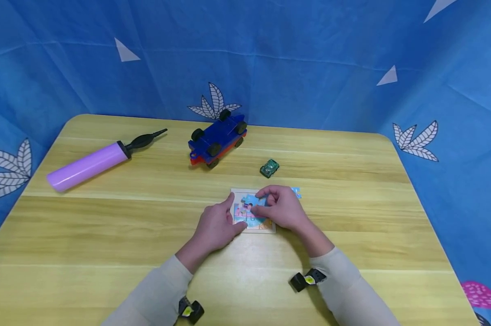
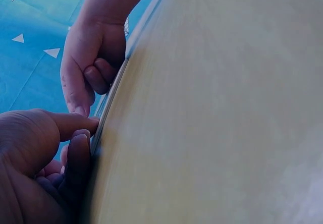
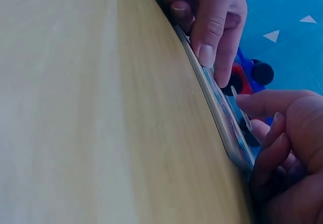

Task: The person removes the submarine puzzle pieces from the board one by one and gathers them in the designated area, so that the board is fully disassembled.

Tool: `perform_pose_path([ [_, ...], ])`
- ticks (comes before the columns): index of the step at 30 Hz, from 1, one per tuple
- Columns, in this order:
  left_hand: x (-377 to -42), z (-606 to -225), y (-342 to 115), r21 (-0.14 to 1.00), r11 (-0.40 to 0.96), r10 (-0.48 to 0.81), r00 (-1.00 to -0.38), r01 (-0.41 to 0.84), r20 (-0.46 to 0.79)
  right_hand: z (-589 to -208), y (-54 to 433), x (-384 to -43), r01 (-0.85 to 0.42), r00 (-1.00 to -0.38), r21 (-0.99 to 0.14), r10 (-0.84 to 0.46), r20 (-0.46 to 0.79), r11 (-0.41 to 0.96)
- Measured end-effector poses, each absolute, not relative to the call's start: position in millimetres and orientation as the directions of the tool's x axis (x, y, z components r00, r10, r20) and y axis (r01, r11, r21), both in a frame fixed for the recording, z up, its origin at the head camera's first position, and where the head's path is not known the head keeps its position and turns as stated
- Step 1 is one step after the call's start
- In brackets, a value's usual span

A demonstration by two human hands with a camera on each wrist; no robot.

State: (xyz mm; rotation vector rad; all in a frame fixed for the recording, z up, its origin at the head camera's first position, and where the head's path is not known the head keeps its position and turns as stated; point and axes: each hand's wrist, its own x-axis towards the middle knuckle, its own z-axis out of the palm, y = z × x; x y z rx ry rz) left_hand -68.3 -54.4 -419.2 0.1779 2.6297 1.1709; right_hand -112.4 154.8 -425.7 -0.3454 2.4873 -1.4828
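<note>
A small jigsaw puzzle board [image 1: 263, 230] with a pale rim lies flat on the table, partly filled with colourful pieces. My left hand [image 1: 217, 226] holds the board at its left side, thumb by the lower edge and index finger by the upper left corner. Over the board, my right hand [image 1: 283, 207] pinches a light blue puzzle piece [image 1: 251, 199] between thumb and fingers. In the right wrist view that thin piece [image 3: 241, 108] stands tilted above the board's surface. Another blue puzzle piece [image 1: 296, 192] shows behind the right hand, partly covered by it.
A small green toy car [image 1: 269, 168] sits just beyond the board. Farther back a blue and red toy vehicle [image 1: 218, 138] lies with wheels showing. At the left is a purple hand pump [image 1: 88, 166] with a black nozzle. Blue patterned cloth [image 1: 245, 59] hangs behind the wooden table [image 1: 351, 181].
</note>
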Motion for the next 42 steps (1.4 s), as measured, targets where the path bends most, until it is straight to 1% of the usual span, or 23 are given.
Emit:
perform_pose_path([
  [9, -68, -418, -53, 0.732, 0.682, 0.206, -0.959, 0.000, -0.193, -422, 175, -100, -0.102, -0.939, -0.870, -0.335, -0.075, 0.482],
  [20, -67, -418, -53, 0.732, 0.682, 0.194, -0.962, -0.009, -0.193, -422, 208, -89, -0.089, -0.934, -0.866, -0.344, -0.100, 0.493],
  [33, -67, -420, -53, 0.732, 0.681, 0.197, -0.963, -0.002, -0.186, -425, 258, -84, -0.053, -0.960, -0.867, -0.266, -0.093, 0.496],
  [42, -68, -422, -53, 0.732, 0.681, 0.196, -0.961, -0.012, -0.197, -421, 278, -94, -0.035, -0.966, -0.892, -0.244, -0.085, 0.450],
])
